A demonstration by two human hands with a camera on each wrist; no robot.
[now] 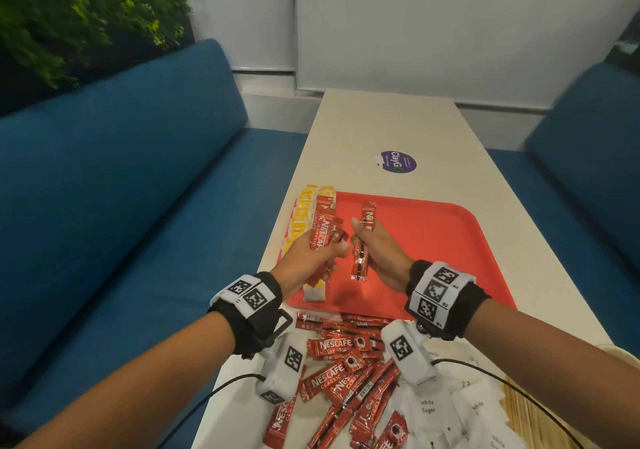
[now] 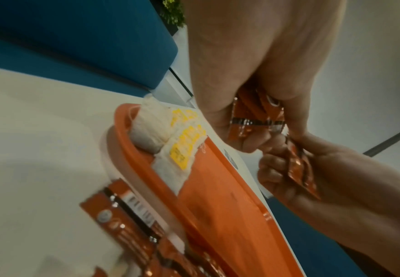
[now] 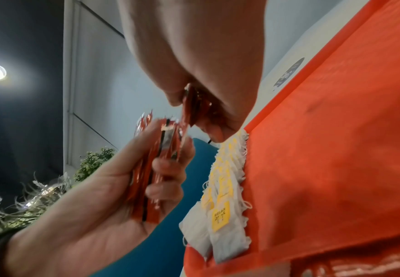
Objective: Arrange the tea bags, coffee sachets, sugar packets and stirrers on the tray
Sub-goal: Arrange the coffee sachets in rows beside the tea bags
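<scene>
My left hand (image 1: 313,254) grasps a bundle of coffee sachets (image 1: 320,228), fingers and thumb curled round them, above the left edge of the red tray (image 1: 450,240). My right hand (image 1: 377,251) grasps a single coffee sachet (image 1: 362,240), held upright just beside the bundle; the two hands nearly touch over the left part of the tray. In the left wrist view, the lower ends of the bundle (image 2: 253,120) show between my curled fingers, and the right hand (image 2: 312,178) holds its sachet (image 2: 301,168) close by. In the right wrist view, the left hand (image 3: 99,206) closes round the stacked sachets (image 3: 151,178).

The tea bags (image 1: 301,220), with yellow tags, lie in an overlapping row along the left edge of the tray; the same row appears in the wrist views (image 2: 180,146) (image 3: 222,206). The tray rests on the white counter (image 1: 398,126), toward its near end.

Loose coffee sachets (image 1: 343,372) lie in a heap on the counter at the tray's near edge. White sugar packets (image 1: 436,410) lie to the right of that heap, at the near right of the counter. Pale wooden stirrers (image 1: 523,410) lie just right of the sugar packets. A purple round sticker (image 1: 398,161) sits on the counter beyond the tray's far edge. Blue benches (image 1: 121,189) flank the counter.
</scene>
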